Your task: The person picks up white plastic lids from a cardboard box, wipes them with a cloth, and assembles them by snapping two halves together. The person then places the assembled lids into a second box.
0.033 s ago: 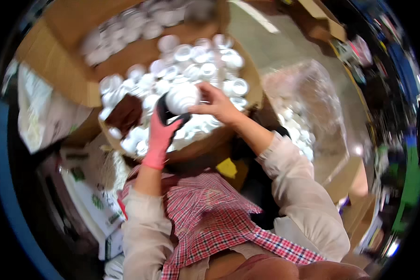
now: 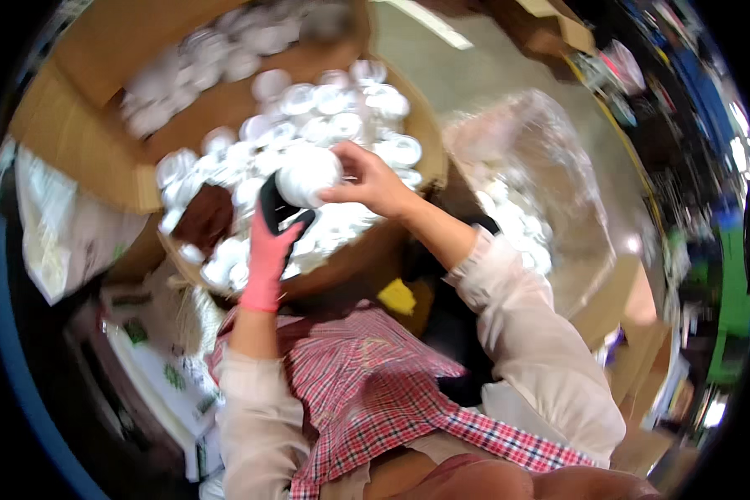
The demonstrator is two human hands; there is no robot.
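A white, round, ridged plastic piece (image 2: 308, 177) is held up between my two hands over a cardboard box (image 2: 429, 137) full of similar white round pieces. My left hand (image 2: 277, 218), in a pink glove with black fingers, grips its left and lower side. Bare, my right hand (image 2: 367, 179) pinches its right edge between thumb and fingers. Motion blur hides the piece's finer shape. A brown crumpled cloth (image 2: 203, 215) lies on the heap, left of my gloved hand.
To the right stands a box lined with clear plastic film (image 2: 550, 167), with more white pieces (image 2: 517, 225) inside. A white sack (image 2: 67, 217) sits at the left. Something yellow (image 2: 397, 297) shows below the main box. Cluttered shelving (image 2: 683, 108) lines the far right.
The whole scene has shifted a little to the left in the picture. Both hands stay on the white piece, which looks slightly turned.
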